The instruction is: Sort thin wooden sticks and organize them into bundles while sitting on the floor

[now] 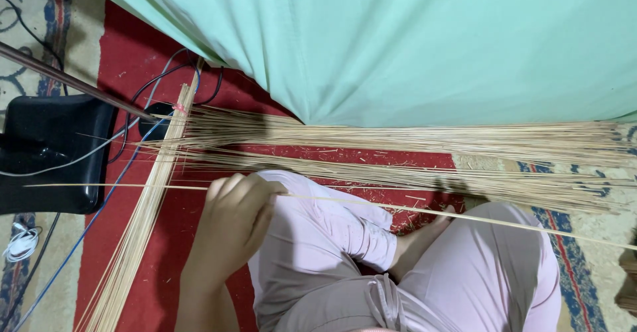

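A red patterned carpet (142, 252) covers the floor, with a black stand (53, 153) at far left and a tied stick bundle (142, 232) slanting down beside it. At centre the left hand (232, 222) has its fingers (249, 186) curled narrow around one thin stick (398, 207), whose long axis runs left to right across the pink-trousered knees (318, 226). Loose sticks (411, 139) lie fanned just above; the right hand is out of view.

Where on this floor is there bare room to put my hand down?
Bare red carpet lies between the mint-green cloth and the black plastic base, though cables cross it. Another strip lies left of the left hand, beside the upright bundle of thin pale sticks. The fanned sticks crowd the middle.
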